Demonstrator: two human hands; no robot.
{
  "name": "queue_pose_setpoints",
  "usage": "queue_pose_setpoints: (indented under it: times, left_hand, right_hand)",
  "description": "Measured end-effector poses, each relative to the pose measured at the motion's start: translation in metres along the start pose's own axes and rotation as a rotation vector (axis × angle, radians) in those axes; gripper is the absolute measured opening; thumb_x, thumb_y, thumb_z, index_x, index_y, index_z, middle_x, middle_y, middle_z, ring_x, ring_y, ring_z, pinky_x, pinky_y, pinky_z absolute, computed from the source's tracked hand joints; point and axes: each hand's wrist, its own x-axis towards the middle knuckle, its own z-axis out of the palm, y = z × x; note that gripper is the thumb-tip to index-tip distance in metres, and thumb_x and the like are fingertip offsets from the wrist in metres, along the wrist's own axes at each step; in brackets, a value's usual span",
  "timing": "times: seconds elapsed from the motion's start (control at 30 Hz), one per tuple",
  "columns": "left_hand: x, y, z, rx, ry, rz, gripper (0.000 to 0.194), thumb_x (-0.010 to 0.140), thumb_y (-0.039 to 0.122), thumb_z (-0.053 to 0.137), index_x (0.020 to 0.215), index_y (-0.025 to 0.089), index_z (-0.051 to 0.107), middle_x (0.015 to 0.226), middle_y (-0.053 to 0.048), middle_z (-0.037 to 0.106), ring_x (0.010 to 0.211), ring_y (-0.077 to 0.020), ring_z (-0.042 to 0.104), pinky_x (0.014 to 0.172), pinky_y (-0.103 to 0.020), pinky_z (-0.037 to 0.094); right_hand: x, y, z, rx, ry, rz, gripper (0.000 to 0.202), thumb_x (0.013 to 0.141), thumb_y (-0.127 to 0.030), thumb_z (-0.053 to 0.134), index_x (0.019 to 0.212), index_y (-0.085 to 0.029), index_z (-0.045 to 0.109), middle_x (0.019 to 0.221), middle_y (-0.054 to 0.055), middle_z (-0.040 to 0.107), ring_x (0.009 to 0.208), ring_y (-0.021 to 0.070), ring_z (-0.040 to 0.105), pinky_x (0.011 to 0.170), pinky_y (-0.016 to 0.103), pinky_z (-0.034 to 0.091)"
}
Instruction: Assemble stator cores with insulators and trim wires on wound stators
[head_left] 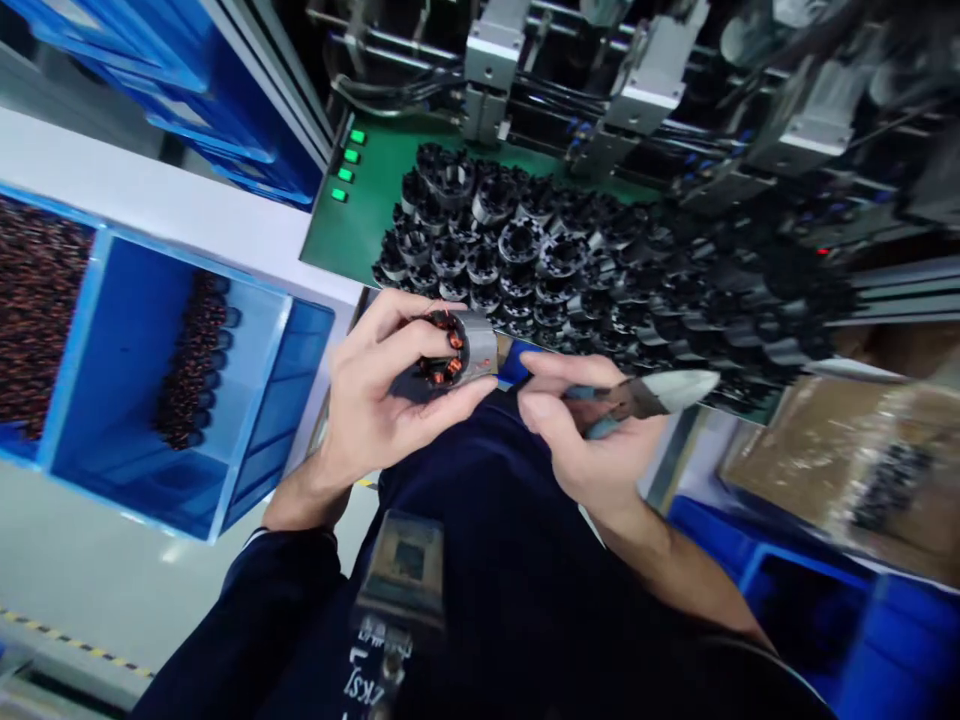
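Note:
My left hand (386,385) is closed round a motor stator (478,347), a grey metal cylinder with black insulation and copper windings at its left end. Loose fine wire stands up from the winding end by my fingers. In my right hand (589,425) is a pair of cutting pliers (652,394), jaws pointing right, away from the stator; the handles are mostly hidden by my fingers and palm. A short gap separates my two hands. Just beyond them, stacked stator cores (520,240) with black insulation and no visible copper fill the green bench top (334,225).
Machine heads (495,50) with cables stand behind the stacked cores. At left, a blue crate (127,340) holds wound stators in rows, beside another crateful (37,310). Blue bins (255,110) are stacked at upper left. A cardboard box (802,450) and blue crates (810,570) are at right.

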Motion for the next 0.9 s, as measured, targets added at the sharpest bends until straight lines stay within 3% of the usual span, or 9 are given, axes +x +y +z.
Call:
queue_pose_setpoints:
  times: [0.17,0.3,0.43,0.53,0.6,0.67,0.77,0.83,0.9]
  left_hand:
    - [-0.006,0.010,0.017,0.001,-0.032,0.044,0.024,0.105,0.037,0.098,0.112,0.028,0.077,0.122,-0.006,0.085,0.116,-0.0273,0.086,0.089,-0.042,0.073]
    - [-0.011,0.010,0.020,0.072,-0.064,0.047,0.022,0.109,0.037,0.094,0.119,0.029,0.077,0.129,-0.008,0.085,0.118,-0.0278,0.087,0.089,-0.043,0.075]
    - [-0.011,0.001,0.020,0.221,-0.060,0.099,0.021,0.108,0.029,0.095,0.120,0.027,0.078,0.152,-0.010,0.084,0.128,-0.0285,0.086,0.097,-0.043,0.077]
    - [-0.010,-0.008,0.021,0.138,-0.048,0.097,0.026,0.102,0.027,0.102,0.112,0.028,0.079,0.154,-0.009,0.085,0.128,-0.0292,0.087,0.101,-0.046,0.077]
    - [-0.014,-0.011,0.026,-0.085,-0.049,-0.030,0.029,0.101,0.041,0.104,0.103,0.027,0.078,0.137,-0.008,0.090,0.130,-0.0327,0.088,0.103,-0.051,0.078]
    - [-0.022,-0.010,0.033,-0.312,-0.040,-0.243,0.039,0.104,0.059,0.099,0.096,0.027,0.078,0.125,-0.007,0.090,0.127,-0.0355,0.089,0.100,-0.055,0.079]
    - [-0.034,-0.002,0.046,-0.550,0.021,-0.500,0.055,0.103,0.081,0.090,0.095,0.028,0.081,0.132,-0.006,0.088,0.092,-0.0271,0.090,0.073,-0.047,0.078]
    - [-0.037,0.006,0.055,-0.635,0.074,-0.596,0.056,0.101,0.084,0.090,0.100,0.029,0.082,0.134,-0.004,0.088,0.071,-0.0189,0.083,0.063,-0.041,0.075]
    - [-0.036,0.012,0.060,-0.676,0.115,-0.638,0.048,0.103,0.077,0.092,0.105,0.030,0.083,0.134,-0.002,0.088,0.070,-0.0174,0.082,0.068,-0.041,0.078]
  right_hand:
    - [0.015,-0.019,0.011,0.044,-0.016,-0.072,0.023,0.111,-0.050,0.092,0.115,-0.028,0.094,0.088,0.003,0.084,0.071,0.0190,0.073,0.068,0.036,0.066]
    - [0.014,-0.018,0.004,0.112,-0.067,-0.042,0.013,0.110,-0.041,0.093,0.107,-0.028,0.092,0.096,0.003,0.086,0.076,0.0173,0.073,0.071,0.033,0.065]
    - [0.020,-0.016,-0.016,0.145,-0.265,0.203,0.012,0.109,-0.032,0.091,0.102,-0.024,0.085,0.088,-0.001,0.076,0.075,0.0142,0.066,0.074,0.029,0.060]
    - [0.020,-0.014,-0.031,0.451,-0.425,0.398,0.021,0.109,-0.038,0.091,0.100,-0.024,0.079,0.080,-0.005,0.060,0.067,0.0116,0.053,0.067,0.027,0.051]
    - [0.017,-0.013,-0.038,0.692,-0.454,0.478,0.028,0.108,-0.043,0.093,0.098,-0.024,0.074,0.076,-0.007,0.051,0.061,0.0103,0.043,0.061,0.026,0.046]
    - [0.014,-0.015,-0.040,0.764,-0.431,0.533,0.031,0.105,-0.043,0.094,0.095,-0.025,0.072,0.075,-0.007,0.049,0.060,0.0101,0.039,0.059,0.026,0.043]
    - [0.011,-0.014,-0.040,0.648,-0.365,0.562,0.031,0.104,-0.044,0.097,0.097,-0.024,0.074,0.081,-0.005,0.055,0.068,0.0120,0.047,0.063,0.026,0.045]
    - [0.011,-0.010,-0.038,0.588,-0.358,0.527,0.031,0.104,-0.046,0.098,0.099,-0.024,0.077,0.082,-0.004,0.057,0.071,0.0129,0.052,0.065,0.027,0.046]
    - [0.008,-0.005,-0.039,0.563,-0.337,0.479,0.029,0.110,-0.051,0.092,0.107,-0.025,0.079,0.079,-0.005,0.054,0.068,0.0133,0.050,0.064,0.028,0.044]
